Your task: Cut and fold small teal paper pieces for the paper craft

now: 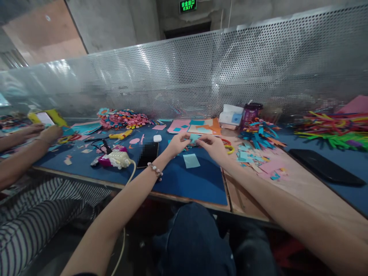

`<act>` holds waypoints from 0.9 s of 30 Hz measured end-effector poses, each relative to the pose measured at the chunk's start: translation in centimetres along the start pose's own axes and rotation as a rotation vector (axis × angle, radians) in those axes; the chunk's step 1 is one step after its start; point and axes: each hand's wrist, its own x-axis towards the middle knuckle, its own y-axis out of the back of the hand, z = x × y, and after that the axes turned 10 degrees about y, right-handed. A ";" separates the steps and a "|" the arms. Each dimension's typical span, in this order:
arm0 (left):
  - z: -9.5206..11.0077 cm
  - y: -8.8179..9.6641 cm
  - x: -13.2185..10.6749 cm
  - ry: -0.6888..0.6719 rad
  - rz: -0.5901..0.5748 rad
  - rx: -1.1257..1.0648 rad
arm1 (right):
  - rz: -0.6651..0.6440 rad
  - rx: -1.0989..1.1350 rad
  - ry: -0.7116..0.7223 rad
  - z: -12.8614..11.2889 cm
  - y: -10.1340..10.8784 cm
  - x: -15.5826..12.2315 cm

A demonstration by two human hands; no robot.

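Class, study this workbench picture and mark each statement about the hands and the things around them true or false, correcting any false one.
1. Both hands, the left hand and the right hand, hold one light blue paper piece between them. True.
2. A light blue paper square lies on the blue mat just in front of the hands. True.
3. The dark phone lies to the right of the right hand. False: it lies left of the left hand.
4. The beaded bracelet is on the right wrist. False: it is on the left wrist.
5. The white earbud case sits on top of the phone. False: it lies on the mat behind it.
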 end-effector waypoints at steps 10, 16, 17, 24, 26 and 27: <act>0.8 -0.5 -0.8 -0.087 0.042 0.025 | 0.016 0.056 -0.079 -0.2 -0.1 -0.1; 1.2 -0.5 -1.4 -0.081 0.034 0.041 | 0.001 0.117 -0.100 -0.4 -0.1 -0.1; 1.2 -0.5 -1.4 -0.083 0.020 0.032 | -0.003 0.106 -0.097 -0.4 -0.1 -0.1; 0.9 -0.4 -1.3 -0.063 0.022 -0.003 | 0.008 0.083 -0.066 -0.1 -0.2 -0.2; 0.7 -0.4 -1.2 -0.068 0.026 -0.026 | 0.007 0.091 -0.067 -0.2 -0.2 -0.2; 0.6 -0.4 -1.1 -0.067 0.027 -0.035 | 0.010 0.094 -0.071 -0.2 -0.2 -0.2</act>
